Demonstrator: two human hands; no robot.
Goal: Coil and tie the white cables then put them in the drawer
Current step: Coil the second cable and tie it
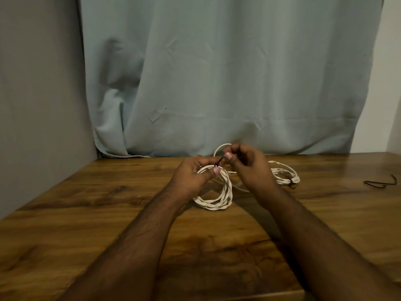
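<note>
A coiled white cable [217, 203] hangs from my left hand [191, 177], which grips the top of the coil just above the wooden table [86, 203]. A thin black tie [220, 162] wraps the coil at that spot. My right hand [249, 168] pinches the tie's free end between thumb and finger, close beside the left hand. A loose white loop [219, 148] rises behind the hands. Behind my right hand lies a second white coil [284, 174], bound with a dark tie [291, 184].
Spare black ties [379, 183] lie on the table at the far right. A pale blue curtain [217, 72] hangs behind the table, and a grey wall [39, 83] closes the left side. No drawer is in view.
</note>
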